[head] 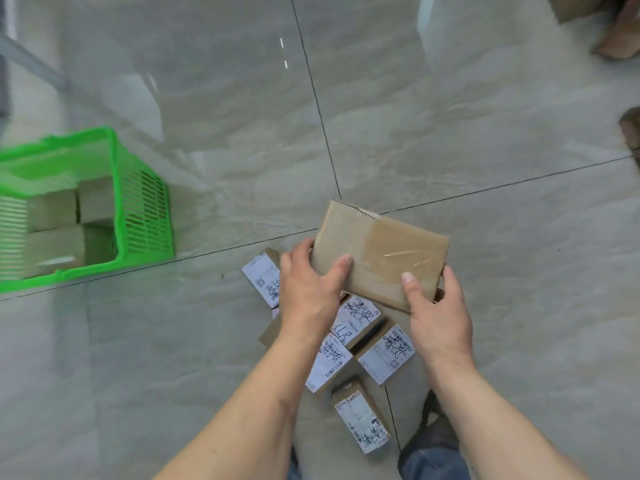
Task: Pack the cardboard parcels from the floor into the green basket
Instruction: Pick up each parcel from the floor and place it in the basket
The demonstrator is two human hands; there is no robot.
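- Right now both thumbs lie flat on top of a flat cardboard parcel (pixel 379 252), with the other fingers curled out of sight beneath it.
- The left hand (pixel 310 289) clasps the parcel's near-left edge; the right hand (pixel 438 311) grips its near-right corner. Both bare forearms reach forward from the bottom of the view.
- The parcel is held clear of the floor (pixel 450 116), tilted, plain brown side up, with a strip of glossy clear tape across its right half.
- Directly below the hands, more labelled parcels (pixel 362 414) lie clustered on the tiles, white address labels facing up.
- Well apart to the left stands the green basket (pixel 145 209), slatted sides blurred, with several brown boxes already inside.
- A dark shoe and denim trouser leg show at the bottom edge.
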